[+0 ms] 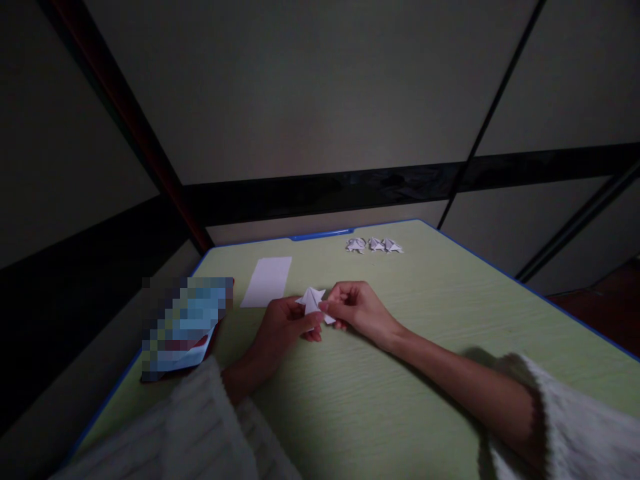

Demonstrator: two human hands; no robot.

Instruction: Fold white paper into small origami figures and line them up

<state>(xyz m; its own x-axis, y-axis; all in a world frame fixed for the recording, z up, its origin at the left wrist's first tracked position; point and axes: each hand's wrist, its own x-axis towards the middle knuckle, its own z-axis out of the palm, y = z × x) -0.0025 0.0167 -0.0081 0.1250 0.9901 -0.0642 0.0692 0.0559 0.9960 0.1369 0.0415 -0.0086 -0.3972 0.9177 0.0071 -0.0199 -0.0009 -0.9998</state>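
A small white folded-paper figure [312, 300] with pointed corners is held just above the table, between my two hands. My left hand [287, 323] grips it from the left, the thumb lying across its lower part. From the right, my right hand [357, 308] pinches its edge between thumb and fingers. The fingertips behind the paper are partly hidden. Farther back stand three finished-looking white paper figures [376, 245] in a row. A white sheet or stack of paper [267, 281] lies flat beyond my left hand.
The pale green table [400, 400] has a blue edge and a blue strip [323, 235] at its far side. A tablet-like object [193, 327] with a blurred-out surface lies at the left edge. Dark-banded panels [320, 100] rise behind the table.
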